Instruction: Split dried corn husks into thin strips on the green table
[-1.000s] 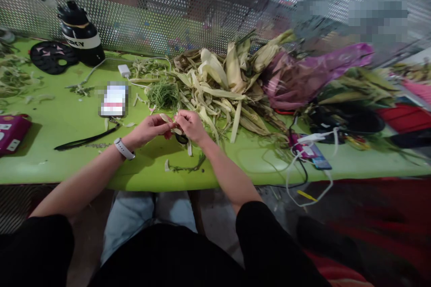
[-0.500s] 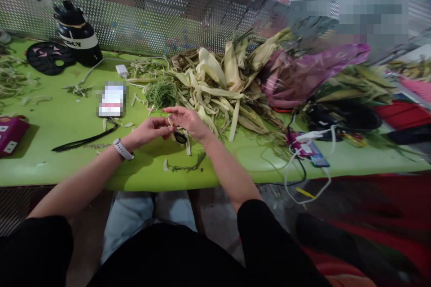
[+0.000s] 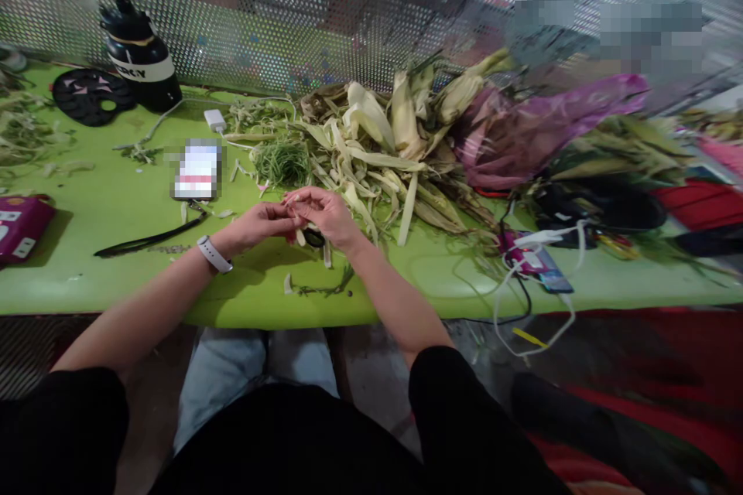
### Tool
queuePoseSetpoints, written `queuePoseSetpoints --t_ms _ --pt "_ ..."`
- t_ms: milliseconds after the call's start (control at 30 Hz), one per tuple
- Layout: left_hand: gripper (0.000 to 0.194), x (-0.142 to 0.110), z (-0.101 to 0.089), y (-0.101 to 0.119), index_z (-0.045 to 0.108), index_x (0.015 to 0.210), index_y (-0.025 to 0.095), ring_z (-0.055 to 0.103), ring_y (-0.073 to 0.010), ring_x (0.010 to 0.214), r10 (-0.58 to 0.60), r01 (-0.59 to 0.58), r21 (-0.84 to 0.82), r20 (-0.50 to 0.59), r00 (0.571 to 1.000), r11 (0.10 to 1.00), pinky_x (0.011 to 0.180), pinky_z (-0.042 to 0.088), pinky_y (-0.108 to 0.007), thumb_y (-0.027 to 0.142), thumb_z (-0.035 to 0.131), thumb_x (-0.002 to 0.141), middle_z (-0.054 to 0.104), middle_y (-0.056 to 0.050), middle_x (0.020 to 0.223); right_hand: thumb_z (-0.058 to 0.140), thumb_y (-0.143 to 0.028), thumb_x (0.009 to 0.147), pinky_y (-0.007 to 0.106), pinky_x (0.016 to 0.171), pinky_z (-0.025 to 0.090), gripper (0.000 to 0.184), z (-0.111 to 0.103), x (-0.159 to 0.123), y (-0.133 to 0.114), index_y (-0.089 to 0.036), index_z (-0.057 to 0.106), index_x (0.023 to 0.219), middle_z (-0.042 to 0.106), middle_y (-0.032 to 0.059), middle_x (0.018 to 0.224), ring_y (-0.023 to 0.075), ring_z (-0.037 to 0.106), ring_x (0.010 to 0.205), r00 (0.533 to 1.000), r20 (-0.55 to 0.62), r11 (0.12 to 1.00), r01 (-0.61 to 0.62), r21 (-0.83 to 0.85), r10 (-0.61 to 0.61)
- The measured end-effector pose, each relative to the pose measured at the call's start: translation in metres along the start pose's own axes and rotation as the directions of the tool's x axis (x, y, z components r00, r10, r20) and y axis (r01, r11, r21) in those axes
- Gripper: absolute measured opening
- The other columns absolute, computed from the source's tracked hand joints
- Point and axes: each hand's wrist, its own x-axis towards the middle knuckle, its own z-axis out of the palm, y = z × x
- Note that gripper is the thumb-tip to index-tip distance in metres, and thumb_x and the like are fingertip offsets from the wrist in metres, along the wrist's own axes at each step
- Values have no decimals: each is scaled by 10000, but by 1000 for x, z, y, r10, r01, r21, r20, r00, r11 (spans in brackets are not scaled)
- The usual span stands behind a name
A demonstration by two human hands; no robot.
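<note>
My left hand [image 3: 264, 223], with a white watch on its wrist, is closed in a pinch over the table's front part. My right hand [image 3: 326, 218] meets it, its fingers pinched too. Between the fingertips is a small pale strip that looks like corn husk, mostly hidden. Just under the right hand lies a black ring-shaped thing [image 3: 314, 237], with a pale husk strip [image 3: 327, 254] beside it. Behind the hands sits a bundle of thin green stalks [image 3: 282, 162]. A large heap of corn husks [image 3: 371, 124] spreads to its right.
On the green table [image 3: 139, 286] lie a lit phone [image 3: 197, 172] with a black strap, a black bottle [image 3: 142, 66], a black fan-shaped thing [image 3: 93, 97] and a purple box [image 3: 23, 226]. A pink plastic bag [image 3: 499, 139] and cabled power bank [image 3: 531, 257] are at right.
The fingers of my right hand have curled in closer to my left fingertips, covering more of the pale strip. The whole view has shifted slightly.
</note>
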Motion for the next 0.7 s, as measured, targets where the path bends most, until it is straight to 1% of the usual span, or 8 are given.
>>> queuePoseSetpoints --t_ms 67,133,200,267,333,400,500,700 --pt "247 1 3 -1 714 921 112 717 -157 753 -13 0 -146 -83 996 989 821 575 -324 328 765 812 748 -80 824 628 -530 862 361 944 510 329 -7 2 -2 -229 643 996 666 66 1086 186 625 1056 989 -147 996 24 -82 -35" --pt "259 3 4 -2 693 972 118 737 -182 855 -2 -50 -274 -186 983 960 919 557 -367 322 756 824 762 -90 884 557 -535 902 346 906 510 331 -15 4 -6 -228 613 1014 645 67 1053 180 613 1018 920 -378 987 53 -152 -107" --pt "255 4 4 -1 682 1014 129 734 -185 945 39 -134 -344 -271 962 929 988 526 -368 305 742 839 767 -91 950 519 -512 921 335 834 514 305 -20 3 -8 -218 600 910 632 46 900 170 610 886 861 -494 985 43 -168 -121" --pt "243 4 4 0 676 1040 146 718 -174 1012 89 -211 -368 -322 943 905 1007 511 -342 278 736 845 762 -85 1032 545 -475 906 321 746 511 298 -18 0 -8 -209 586 777 606 16 742 155 586 736 923 -384 989 -25 -147 -34" --pt "257 4 5 1 666 1052 164 711 -159 1014 129 -254 -358 -339 932 899 951 532 -309 258 752 829 754 -74 1080 590 -434 877 316 713 514 277 -8 -2 -5 -199 606 732 631 12 703 149 593 690 984 -135 983 -135 -125 118" --pt "305 4 5 1 653 1048 173 716 -144 931 151 -266 -320 -341 928 909 815 555 -264 252 791 788 760 -61 1044 612 -407 856 327 754 535 222 5 -4 2 -192 650 810 687 27 779 158 639 747 977 2 975 -213 -63 213" --pt "357 4 6 0 636 1028 165 684 -105 708 160 -263 -270 -350 923 926 587 505 -212 272 825 744 768 -48 944 663 -425 811 353 783 562 253 19 -4 8 -175 668 853 716 46 830 162 664 745 973 56 972 -226 67 222" --pt "383 -2 6 10 618 955 139 676 -129 660 122 -226 -240 -383 916 944 558 521 -241 299 851 697 748 -41 834 692 -457 814 338 779 567 302 14 -5 -5 -163 658 759 709 39 747 149 662 717 965 188 979 -196 53 183"
